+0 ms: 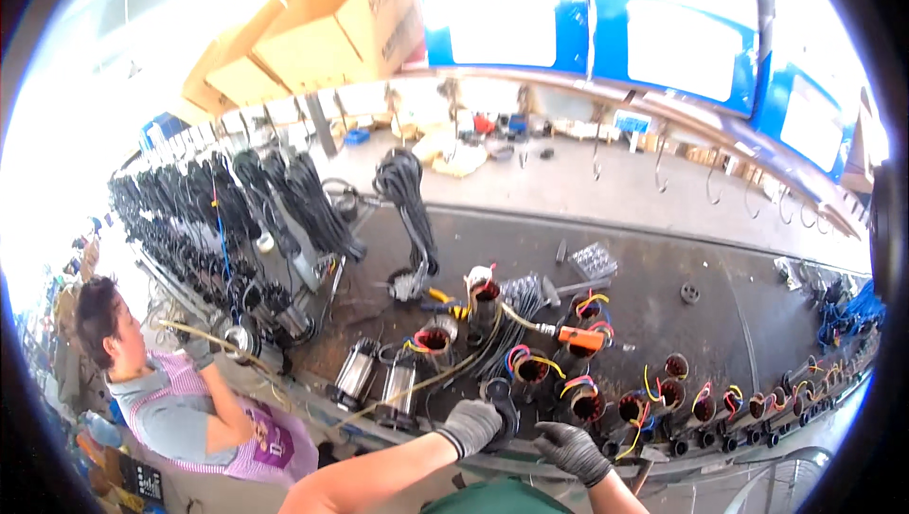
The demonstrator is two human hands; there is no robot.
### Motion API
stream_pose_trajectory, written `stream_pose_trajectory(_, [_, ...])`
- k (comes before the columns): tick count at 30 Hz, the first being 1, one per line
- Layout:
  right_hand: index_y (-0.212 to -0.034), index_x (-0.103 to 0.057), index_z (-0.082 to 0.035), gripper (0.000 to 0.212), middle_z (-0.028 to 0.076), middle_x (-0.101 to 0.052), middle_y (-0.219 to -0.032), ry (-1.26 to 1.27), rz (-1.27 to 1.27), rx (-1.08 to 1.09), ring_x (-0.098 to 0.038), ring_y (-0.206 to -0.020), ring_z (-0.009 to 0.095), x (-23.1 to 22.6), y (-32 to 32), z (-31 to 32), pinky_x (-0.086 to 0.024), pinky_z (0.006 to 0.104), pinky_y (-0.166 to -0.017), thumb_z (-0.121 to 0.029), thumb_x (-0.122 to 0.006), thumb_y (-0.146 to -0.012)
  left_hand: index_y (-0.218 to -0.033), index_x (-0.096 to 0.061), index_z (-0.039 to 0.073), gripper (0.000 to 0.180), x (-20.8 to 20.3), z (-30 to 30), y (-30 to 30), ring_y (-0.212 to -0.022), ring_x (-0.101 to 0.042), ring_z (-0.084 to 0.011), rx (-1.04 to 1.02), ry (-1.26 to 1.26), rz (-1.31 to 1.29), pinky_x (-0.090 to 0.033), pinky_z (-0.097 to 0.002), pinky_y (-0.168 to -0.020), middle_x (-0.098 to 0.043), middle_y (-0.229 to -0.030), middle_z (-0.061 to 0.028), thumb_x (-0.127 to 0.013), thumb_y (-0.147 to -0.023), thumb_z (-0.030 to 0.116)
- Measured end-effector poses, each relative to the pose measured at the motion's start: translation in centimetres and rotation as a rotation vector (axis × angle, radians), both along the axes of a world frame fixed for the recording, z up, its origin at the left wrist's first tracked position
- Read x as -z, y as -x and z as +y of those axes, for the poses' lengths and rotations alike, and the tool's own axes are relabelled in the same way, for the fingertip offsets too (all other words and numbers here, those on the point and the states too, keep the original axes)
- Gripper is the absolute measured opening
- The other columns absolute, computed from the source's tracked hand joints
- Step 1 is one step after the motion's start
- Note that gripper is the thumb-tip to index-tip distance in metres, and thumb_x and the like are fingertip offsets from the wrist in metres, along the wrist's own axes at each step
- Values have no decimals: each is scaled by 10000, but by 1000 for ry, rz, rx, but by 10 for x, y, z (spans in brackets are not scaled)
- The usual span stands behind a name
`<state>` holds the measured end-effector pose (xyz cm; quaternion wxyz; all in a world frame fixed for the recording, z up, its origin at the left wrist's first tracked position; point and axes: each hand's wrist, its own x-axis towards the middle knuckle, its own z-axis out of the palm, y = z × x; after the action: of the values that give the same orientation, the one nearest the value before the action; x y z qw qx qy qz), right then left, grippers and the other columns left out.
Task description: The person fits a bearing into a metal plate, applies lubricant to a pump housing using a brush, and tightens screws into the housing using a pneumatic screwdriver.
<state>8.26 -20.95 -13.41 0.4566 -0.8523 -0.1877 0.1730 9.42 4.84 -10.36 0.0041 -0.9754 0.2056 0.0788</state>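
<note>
My left hand (472, 426), in a grey knit glove, is closed at the side of a dark, round-topped motor part (500, 408) by the bench's near edge. Its fingertips are partly hidden against that part. To the right, my right hand (574, 451) wears a darker glove; its fingers are stretched out and apart, with nothing seen in them. Just beyond the hands stand motor stators (587, 404) with copper windings and coloured leads. An orange-bodied tool (579, 338) with a hose lies across the stators behind.
The dark bench (625, 325) carries yellow-handled pliers (445, 302), a hammer (573, 289) and silver motor bodies (356, 369). A row of stators (757, 405) runs right. Black cable coils (312, 202) hang left, near a co-worker (189, 391). Empty hooks (660, 168) hang overhead.
</note>
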Motion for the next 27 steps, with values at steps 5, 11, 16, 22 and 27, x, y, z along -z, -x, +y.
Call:
stream_pose_trajectory(5, [-1556,-290,-119,782,225,-707,-1112,164,18,-195,-684,-1052,384,2,-26,37,-531,438,-887,-483,-635,-956,-892,-737,73,166,-1,8,-5,-827,-741,-343,64,34,42,-595,-446,-713,-740,-843,-169,-581,-876,125])
stream_pose_trajectory(11, [-1524,-409,-8,708,103,-689,-1133,-524,146,-45,-614,-951,159,52,-25,54,-514,312,-870,-140,-754,-919,-940,-690,45,156,10,18,-8,-885,-715,-371,119,160,-4,-576,-471,-782,-722,-882,-188,-605,-847,137])
stream_pose_trajectory(16, [-1599,-260,-35,873,87,-682,-1163,-328,290,59,-602,-970,144,75,-29,44,-529,298,-824,-147,-780,-907,-1054,-737,88,304,-22,43,-14,-940,-684,-353,-115,600,7,-554,-432,-819,-713,-974,-176,-689,-847,304])
stream_pose_trajectory(22, [-1523,-426,-20,707,106,-689,-1087,-73,-3,101,-629,-927,181,9,-6,49,-529,323,-802,-168,-756,-916,-1073,-724,78,272,-76,56,42,-930,-703,-297,-179,947,-222,-565,-385,-827,-707,-990,-132,-800,-840,195])
stream_pose_trajectory(27, [-1325,-602,-3,437,81,-710,-1017,-231,-261,141,-654,-919,161,-8,5,74,-543,317,-802,-148,-733,-935,-1043,-707,53,316,-43,43,76,-895,-691,-345,-227,1062,-297,-576,-429,-761,-689,-964,-160,-798,-851,286])
